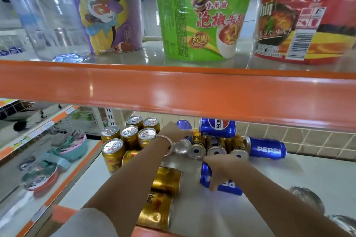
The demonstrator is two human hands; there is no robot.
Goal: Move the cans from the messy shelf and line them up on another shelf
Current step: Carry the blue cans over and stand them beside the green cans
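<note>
On the lower white shelf (pixel 317 171) lie scattered cans. My right hand (pixel 221 167) grips a blue Pepsi can (pixel 229 185) lying on its side near the middle. My left hand (pixel 173 131) reaches into the pile at the back and closes on a blue can (pixel 184 124) beside a gold can lying end-on (pixel 197 145). Two more Pepsi cans, one on top of the pile (pixel 218 128) and one at the right (pixel 267 148), lie on their sides. Several gold cans stand upright in a group (pixel 129 134) at the back left. Two gold cans (pixel 159 198) lie near the front edge.
An orange shelf edge (pixel 173 92) crosses above the cans and hides the back of the pile. On the upper shelf stand purple (pixel 107 11), green (pixel 202 13) and red (pixel 308 15) noodle tubs and a clear container (pixel 44 9). Bowls (pixel 40 177) sit on shelves at the left.
</note>
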